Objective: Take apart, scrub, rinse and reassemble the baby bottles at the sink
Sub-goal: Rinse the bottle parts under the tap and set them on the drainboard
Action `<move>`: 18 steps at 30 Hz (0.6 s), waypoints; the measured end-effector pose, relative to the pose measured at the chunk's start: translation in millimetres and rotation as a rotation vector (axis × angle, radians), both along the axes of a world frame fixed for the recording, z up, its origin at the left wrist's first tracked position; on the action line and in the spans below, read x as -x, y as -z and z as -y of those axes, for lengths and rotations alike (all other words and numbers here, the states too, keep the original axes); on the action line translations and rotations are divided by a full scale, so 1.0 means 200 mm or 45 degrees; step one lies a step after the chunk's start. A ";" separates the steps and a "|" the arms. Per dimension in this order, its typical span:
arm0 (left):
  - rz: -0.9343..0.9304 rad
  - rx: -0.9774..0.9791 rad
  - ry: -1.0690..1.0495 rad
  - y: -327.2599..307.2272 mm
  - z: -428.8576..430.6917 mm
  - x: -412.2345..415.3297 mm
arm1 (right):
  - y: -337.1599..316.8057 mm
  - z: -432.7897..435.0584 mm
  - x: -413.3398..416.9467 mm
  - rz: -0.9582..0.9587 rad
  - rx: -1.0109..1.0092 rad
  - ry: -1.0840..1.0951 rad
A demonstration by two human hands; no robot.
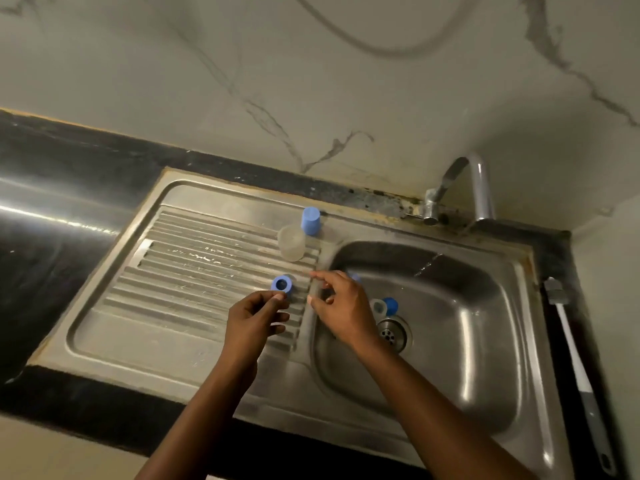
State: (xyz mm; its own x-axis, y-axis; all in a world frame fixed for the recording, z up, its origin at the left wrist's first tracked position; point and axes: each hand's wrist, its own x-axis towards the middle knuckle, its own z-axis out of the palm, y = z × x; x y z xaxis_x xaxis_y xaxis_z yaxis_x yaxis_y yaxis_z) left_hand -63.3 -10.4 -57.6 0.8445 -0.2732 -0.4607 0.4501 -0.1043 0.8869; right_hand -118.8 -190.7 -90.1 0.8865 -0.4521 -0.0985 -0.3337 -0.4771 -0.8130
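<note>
On the drainboard, blue ring [282, 284]: sits on the ribs just left of center frame, hole facing up at me. There's something clear right beside it that I can't make out.
Left hand [256, 320]: center frame, fingers curled in, thumb tip right at the ring's lower edge. From my feed I can't tell if it's actually pinching the ring or only touching it.
Right hand [341, 306]: just right of the left one, over the lip between drainboard and basin. Index finger and thumb are spread, the other fingers curled. Maybe a faint clear shape between them, but it's too blurry, so I can't tell if it's gripping anything.
Blue cap [310, 220]: upright at the back of the drainboard, above center.
Clear cup [291, 242]: just in front of the cap, touching it or nearly so.
Bottle piece [384, 306]: in the basin, right of center, a clear part with a blue collar, lying next to the drain [393, 332].
Sink [173, 358]: steel, drainboard on the left and basin on the right.
Tap [478, 188]: upper right, behind the basin.
Brush [571, 348]: long white-and-grey thing lying on the dark tabletop [52, 271], along the sink's right edge.
</note>
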 end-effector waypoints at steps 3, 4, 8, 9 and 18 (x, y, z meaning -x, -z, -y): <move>-0.002 -0.012 0.103 0.02 0.13 0.05 | 0.00 0.14 0.17 -0.040 -0.062 0.062; -0.004 -0.008 0.141 0.03 0.17 0.07 | 0.01 0.18 0.22 -0.059 -0.077 0.081; -0.001 -0.022 0.279 0.07 0.35 0.16 | 0.06 0.35 0.45 -0.093 -0.096 0.206; -0.001 -0.031 0.306 0.09 0.39 0.19 | 0.07 0.38 0.50 -0.097 -0.113 0.230; -0.107 -0.106 0.570 0.19 0.69 0.39 | 0.22 0.69 0.89 -0.704 -0.037 0.233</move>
